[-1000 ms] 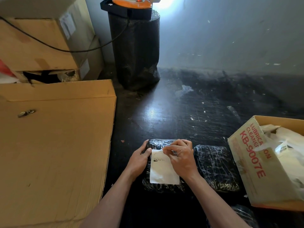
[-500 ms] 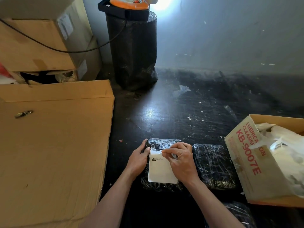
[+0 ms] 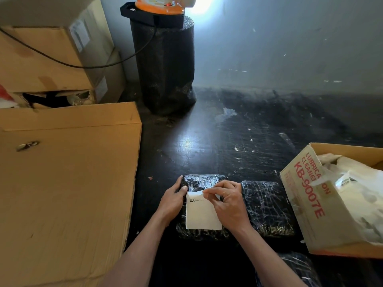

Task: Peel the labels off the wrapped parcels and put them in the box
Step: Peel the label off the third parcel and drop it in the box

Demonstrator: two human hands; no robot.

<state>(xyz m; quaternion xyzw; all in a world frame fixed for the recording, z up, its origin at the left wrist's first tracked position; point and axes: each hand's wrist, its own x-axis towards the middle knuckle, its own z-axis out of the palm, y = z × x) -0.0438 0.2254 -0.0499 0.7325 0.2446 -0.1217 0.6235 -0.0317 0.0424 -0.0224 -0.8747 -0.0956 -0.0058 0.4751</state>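
The white label (image 3: 204, 214) lies on top of a black film-wrapped parcel (image 3: 205, 180), which rests near the front edge of the dark, scuffed work surface (image 3: 217, 146), roughly midway along it. The right hand (image 3: 230, 201) pinches the label's top edge between thumb and forefinger, the other fingers curled loosely behind; that edge looks curled up off the wrap, while the lower part of the label lies flat. The left hand (image 3: 173, 200) grips the parcel's upper left edge, fingers wrapped round the side and the thumb pressed on top just beside the label's corner. Just right of this parcel lies a second wrapped parcel (image 3: 267, 206), and a third (image 3: 298, 270) shows partly at the front right corner. Toward the right edge sits an open cardboard box (image 3: 306, 195) printed in red (KB-9007E can be read on its side), with crumpled white sheets (image 3: 356, 183) inside. Along the left edge stands a large plain carton (image 3: 68, 183) with a small metal piece (image 3: 27, 145) on its top; behind it are stacked cartons (image 3: 47, 59) crossed by a black cable (image 3: 62, 63). At the back, against the pale wall (image 3: 290, 48), stands an upright roll of black bubble wrap (image 3: 165, 65) topped by an orange cable reel (image 3: 159, 7).
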